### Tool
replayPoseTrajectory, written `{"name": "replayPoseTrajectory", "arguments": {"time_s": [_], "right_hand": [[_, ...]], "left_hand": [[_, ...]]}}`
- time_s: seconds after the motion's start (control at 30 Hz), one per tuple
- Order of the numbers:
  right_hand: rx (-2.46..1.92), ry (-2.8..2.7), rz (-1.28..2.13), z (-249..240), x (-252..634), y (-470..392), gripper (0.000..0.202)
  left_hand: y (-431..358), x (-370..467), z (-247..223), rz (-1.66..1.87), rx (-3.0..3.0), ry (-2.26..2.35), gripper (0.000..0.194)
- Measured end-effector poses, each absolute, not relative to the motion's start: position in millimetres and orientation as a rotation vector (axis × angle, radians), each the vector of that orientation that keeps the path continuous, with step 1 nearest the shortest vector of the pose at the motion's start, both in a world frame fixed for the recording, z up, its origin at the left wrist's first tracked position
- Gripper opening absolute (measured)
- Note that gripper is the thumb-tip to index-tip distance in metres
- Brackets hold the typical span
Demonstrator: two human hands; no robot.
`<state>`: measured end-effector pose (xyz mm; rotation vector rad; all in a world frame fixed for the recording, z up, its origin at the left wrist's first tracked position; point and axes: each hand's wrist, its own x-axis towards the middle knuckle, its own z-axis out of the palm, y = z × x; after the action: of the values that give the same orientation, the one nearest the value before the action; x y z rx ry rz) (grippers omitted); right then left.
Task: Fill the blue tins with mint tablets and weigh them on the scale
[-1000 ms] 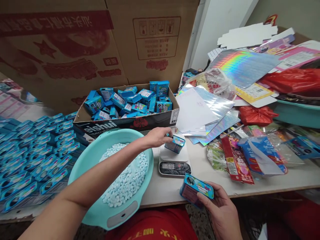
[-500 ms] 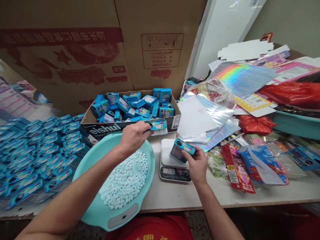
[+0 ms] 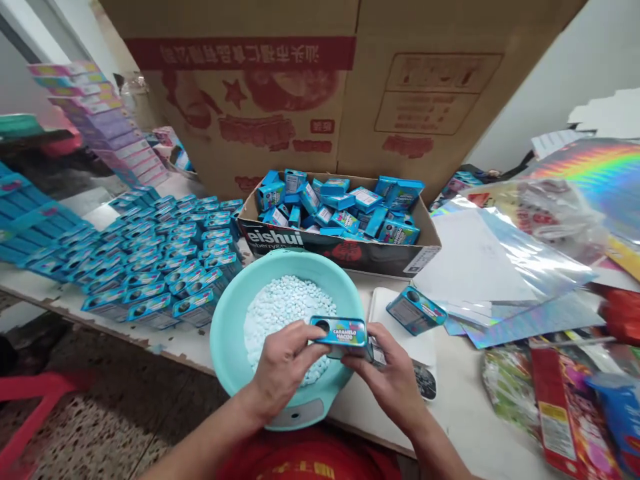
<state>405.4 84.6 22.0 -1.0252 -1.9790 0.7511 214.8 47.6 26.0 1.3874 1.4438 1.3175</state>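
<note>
A blue candy box (image 3: 345, 333) with a round dark hole in its top is held over the turquoise basin (image 3: 227, 333). My left hand (image 3: 283, 363) pinches its left end beside the hole. At the other end, the fingers of my right hand (image 3: 393, 370) close round the box. Small pale-blue candies (image 3: 280, 303) lie heaped in the basin below. A second blue candy box (image 3: 416, 311) rests on the white kitchen scale (image 3: 380, 303), apart from both hands. My right hand hides part of the scale's display.
Behind the basin stands an open carton (image 3: 350, 259) of jumbled blue boxes, against a tall cardboard box (image 3: 365, 147). Rows of upright blue boxes (image 3: 165, 267) fill the left side. Shiny film sheets (image 3: 520, 247) and wrappers (image 3: 555, 407) spread at right. A red stool (image 3: 40, 400) stands lower left.
My right hand has let go of the box at the scale and now grips the other box, which my left hand brought down from near the carton. The view has swung left.
</note>
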Motion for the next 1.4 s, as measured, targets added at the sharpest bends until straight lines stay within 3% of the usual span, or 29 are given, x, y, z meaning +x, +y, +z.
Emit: {"name": "replayPoseTrajectory", "arguments": {"time_s": [0.1, 0.23, 0.37, 0.7, 0.9, 1.13, 1.27, 1.4], "right_hand": [[-1.002, -2.018, 0.636, 29, 401, 94, 0.027], [-0.876, -2.238, 0.327, 27, 396, 107, 0.028], [-0.891, -2.336, 0.197, 17, 385, 115, 0.026], [-0.991, -2.247, 0.285, 15, 381, 115, 0.022], [-1.043, -2.161, 0.473, 6, 380, 115, 0.026], [-1.218, -1.831, 0.924, 11, 384, 111, 0.032], [-1.266, -1.561, 1.156, 13, 387, 113, 0.037], [-1.191, -1.359, 1.296, 13, 385, 113, 0.036]], "left_hand": [[55, 208, 20, 1.440, 0.667, 1.329, 0.035], [66, 204, 13, 1.296, 0.114, 1.059, 0.057], [71, 210, 4, 1.292, -0.014, 1.050, 0.051], [70, 207, 1, 1.394, -0.081, 0.945, 0.035], [68, 206, 3, 1.417, -0.014, 0.966, 0.032], [65, 204, 4, 1.372, 0.111, 0.991, 0.027], [59, 197, 3, 1.155, 0.794, 1.240, 0.021], [54, 187, 16, 1.118, 1.282, 1.537, 0.040]]}}
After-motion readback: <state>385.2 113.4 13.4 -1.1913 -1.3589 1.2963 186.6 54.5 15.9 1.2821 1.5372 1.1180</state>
